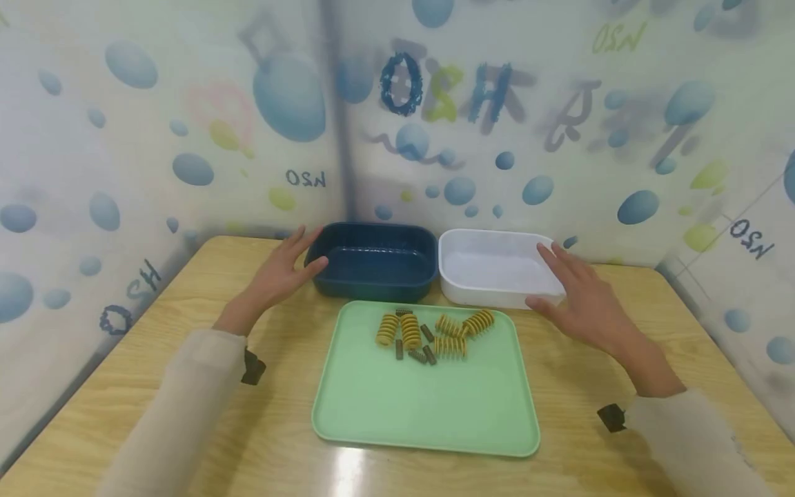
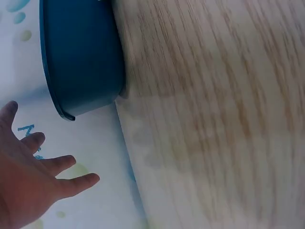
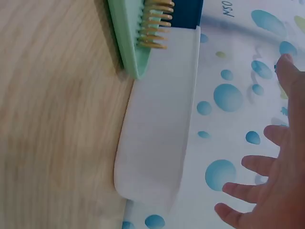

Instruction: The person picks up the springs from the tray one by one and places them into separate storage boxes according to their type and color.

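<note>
My left hand [image 1: 276,276] has its fingers spread beside the left end of a dark blue dish [image 1: 375,288]. In the left wrist view a gap shows between those fingers and the blue dish [image 2: 83,57]. Over the right end of a white dish [image 1: 478,297] is my right hand [image 1: 584,304], fingers stretched out and holding nothing. The right wrist view shows it apart from the white dish [image 3: 155,124]. Between the arms lies a light green tray [image 1: 422,407]. Several yellow coil springs [image 1: 410,331] and several small dark springs [image 1: 399,350] lie on its far half.
The two dishes stand side by side at the back of the wooden table [image 1: 273,428], just behind the tray. A wall covering [image 1: 397,186] with blue drops and letters rises behind them. Small black pieces [image 1: 252,367] sit at both sleeve cuffs.
</note>
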`<control>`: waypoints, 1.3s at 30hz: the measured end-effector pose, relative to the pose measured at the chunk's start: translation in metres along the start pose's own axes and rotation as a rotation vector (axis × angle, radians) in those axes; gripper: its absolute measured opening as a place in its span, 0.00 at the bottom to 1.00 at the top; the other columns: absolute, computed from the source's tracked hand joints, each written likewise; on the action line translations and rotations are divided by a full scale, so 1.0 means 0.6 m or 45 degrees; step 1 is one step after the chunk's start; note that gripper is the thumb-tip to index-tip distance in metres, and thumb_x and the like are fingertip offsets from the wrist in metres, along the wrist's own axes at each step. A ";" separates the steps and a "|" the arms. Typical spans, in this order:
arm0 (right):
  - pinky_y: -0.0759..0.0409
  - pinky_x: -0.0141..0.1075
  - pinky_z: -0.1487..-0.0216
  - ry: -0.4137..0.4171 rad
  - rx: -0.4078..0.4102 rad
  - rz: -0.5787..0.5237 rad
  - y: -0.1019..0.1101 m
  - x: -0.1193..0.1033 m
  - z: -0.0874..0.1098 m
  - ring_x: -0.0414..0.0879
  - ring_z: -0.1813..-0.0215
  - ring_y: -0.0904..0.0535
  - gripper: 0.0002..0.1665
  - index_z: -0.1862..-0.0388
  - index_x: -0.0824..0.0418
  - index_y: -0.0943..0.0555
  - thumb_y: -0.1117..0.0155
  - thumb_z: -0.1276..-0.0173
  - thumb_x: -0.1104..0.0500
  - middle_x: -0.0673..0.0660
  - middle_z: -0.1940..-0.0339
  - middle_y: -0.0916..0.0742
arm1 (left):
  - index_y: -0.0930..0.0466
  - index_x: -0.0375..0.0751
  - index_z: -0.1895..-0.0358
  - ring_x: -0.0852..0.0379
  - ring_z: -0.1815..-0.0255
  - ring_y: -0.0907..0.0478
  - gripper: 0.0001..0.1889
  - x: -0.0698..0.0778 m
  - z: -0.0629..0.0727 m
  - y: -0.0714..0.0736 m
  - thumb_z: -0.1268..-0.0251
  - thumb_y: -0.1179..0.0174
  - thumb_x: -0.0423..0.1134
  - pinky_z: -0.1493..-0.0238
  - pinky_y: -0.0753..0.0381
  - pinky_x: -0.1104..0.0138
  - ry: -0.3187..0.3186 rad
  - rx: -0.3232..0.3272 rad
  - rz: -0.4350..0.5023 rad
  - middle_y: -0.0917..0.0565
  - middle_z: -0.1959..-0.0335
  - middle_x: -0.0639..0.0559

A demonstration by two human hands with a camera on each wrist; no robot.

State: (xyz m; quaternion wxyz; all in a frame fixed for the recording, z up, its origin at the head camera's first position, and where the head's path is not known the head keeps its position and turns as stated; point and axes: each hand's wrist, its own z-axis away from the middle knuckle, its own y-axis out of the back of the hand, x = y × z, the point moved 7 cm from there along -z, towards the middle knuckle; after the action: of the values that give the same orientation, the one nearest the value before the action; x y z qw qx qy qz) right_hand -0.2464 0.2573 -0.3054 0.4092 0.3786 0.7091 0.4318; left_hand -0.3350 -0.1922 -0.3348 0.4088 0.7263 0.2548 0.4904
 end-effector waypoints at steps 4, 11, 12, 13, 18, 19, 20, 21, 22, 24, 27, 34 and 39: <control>0.44 0.72 0.50 0.017 0.145 -0.042 -0.009 -0.012 0.004 0.69 0.32 0.43 0.49 0.23 0.53 0.47 0.38 0.36 0.40 0.62 0.26 0.38 | 0.52 0.55 0.23 0.33 0.27 0.58 0.37 -0.016 -0.001 -0.011 0.30 0.52 0.60 0.35 0.55 0.37 0.005 0.032 0.140 0.59 0.23 0.43; 0.34 0.51 0.53 0.149 0.296 -0.311 -0.025 -0.054 0.015 0.53 0.47 0.32 0.37 0.31 0.57 0.31 0.31 0.38 0.53 0.59 0.43 0.22 | 0.53 0.55 0.23 0.36 0.26 0.54 0.35 -0.035 0.008 -0.036 0.27 0.52 0.56 0.33 0.51 0.41 0.060 0.009 0.359 0.59 0.22 0.48; 0.31 0.46 0.55 0.163 0.278 -0.369 -0.028 -0.058 0.015 0.50 0.51 0.30 0.34 0.33 0.58 0.29 0.31 0.38 0.55 0.57 0.46 0.20 | 0.54 0.56 0.23 0.35 0.27 0.52 0.34 -0.038 0.009 -0.037 0.27 0.52 0.55 0.34 0.48 0.42 0.069 0.012 0.400 0.59 0.22 0.48; 0.28 0.42 0.58 0.171 0.243 -0.426 -0.032 -0.061 0.014 0.47 0.54 0.28 0.31 0.35 0.58 0.28 0.32 0.37 0.57 0.55 0.49 0.19 | 0.55 0.57 0.23 0.35 0.28 0.51 0.34 -0.041 0.011 -0.039 0.27 0.52 0.54 0.34 0.47 0.42 0.080 0.012 0.460 0.58 0.22 0.50; 0.24 0.33 0.69 0.133 -0.070 -0.704 -0.071 -0.061 0.002 0.46 0.68 0.22 0.20 0.40 0.55 0.23 0.39 0.30 0.58 0.54 0.55 0.16 | 0.55 0.62 0.23 0.36 0.29 0.46 0.34 -0.061 0.018 -0.039 0.27 0.50 0.52 0.34 0.44 0.45 0.132 0.054 0.682 0.55 0.23 0.57; 0.23 0.34 0.69 0.118 -0.141 -0.756 -0.082 -0.059 0.001 0.48 0.69 0.21 0.20 0.39 0.55 0.23 0.40 0.29 0.57 0.55 0.53 0.16 | 0.55 0.62 0.23 0.36 0.29 0.45 0.34 -0.064 0.019 -0.040 0.27 0.50 0.52 0.33 0.45 0.45 0.134 0.055 0.712 0.55 0.23 0.58; 0.23 0.34 0.69 0.107 -0.203 -0.802 -0.092 -0.056 0.000 0.50 0.70 0.21 0.20 0.39 0.54 0.24 0.41 0.29 0.56 0.56 0.51 0.17 | 0.54 0.62 0.23 0.36 0.30 0.45 0.34 -0.066 0.020 -0.041 0.27 0.50 0.51 0.33 0.47 0.46 0.129 0.063 0.722 0.55 0.23 0.58; 0.23 0.35 0.69 0.092 -0.262 -0.848 -0.102 -0.053 0.000 0.52 0.70 0.21 0.21 0.38 0.54 0.24 0.41 0.28 0.56 0.57 0.47 0.18 | 0.54 0.61 0.23 0.36 0.29 0.45 0.33 -0.068 0.021 -0.043 0.27 0.50 0.50 0.32 0.47 0.46 0.117 0.067 0.740 0.55 0.23 0.58; 0.23 0.36 0.69 0.088 -0.307 -0.890 -0.112 -0.050 0.001 0.53 0.71 0.21 0.22 0.37 0.55 0.25 0.41 0.28 0.56 0.58 0.45 0.19 | 0.54 0.58 0.23 0.36 0.29 0.46 0.33 -0.062 0.022 -0.042 0.26 0.50 0.49 0.32 0.49 0.47 0.105 0.066 0.757 0.55 0.23 0.57; 0.22 0.37 0.69 0.098 -0.367 -0.933 -0.127 -0.041 0.006 0.52 0.72 0.21 0.24 0.35 0.57 0.27 0.41 0.29 0.57 0.59 0.40 0.22 | 0.52 0.57 0.24 0.38 0.28 0.47 0.32 -0.062 0.019 -0.048 0.26 0.49 0.47 0.31 0.50 0.48 0.073 0.079 0.764 0.54 0.23 0.57; 0.22 0.37 0.70 0.133 -0.393 -0.969 -0.140 -0.030 0.014 0.49 0.72 0.22 0.26 0.33 0.60 0.29 0.41 0.29 0.61 0.60 0.38 0.24 | 0.49 0.55 0.24 0.43 0.27 0.50 0.31 -0.059 0.012 -0.054 0.26 0.50 0.45 0.31 0.50 0.48 0.028 0.101 0.747 0.53 0.23 0.58; 0.28 0.33 0.70 0.216 -0.311 -0.807 -0.148 -0.015 0.008 0.46 0.69 0.28 0.28 0.34 0.57 0.27 0.36 0.33 0.63 0.54 0.46 0.20 | 0.49 0.53 0.24 0.40 0.29 0.46 0.32 -0.077 0.010 -0.065 0.26 0.49 0.43 0.31 0.49 0.49 0.048 0.108 0.822 0.54 0.23 0.59; 0.28 0.33 0.69 0.197 -0.256 -0.749 -0.149 -0.006 0.005 0.44 0.68 0.29 0.26 0.37 0.51 0.24 0.34 0.34 0.60 0.49 0.49 0.19 | 0.50 0.49 0.24 0.38 0.30 0.44 0.32 -0.081 0.013 -0.067 0.26 0.48 0.41 0.31 0.48 0.51 0.045 0.105 0.822 0.55 0.22 0.57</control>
State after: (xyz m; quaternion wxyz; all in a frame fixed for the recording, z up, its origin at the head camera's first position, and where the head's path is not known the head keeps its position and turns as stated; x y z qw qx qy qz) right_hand -0.2589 0.2248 -0.3878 0.4968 0.0811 0.7708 0.3906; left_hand -0.3459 -0.2109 -0.3948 0.1979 0.7768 0.0381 0.5966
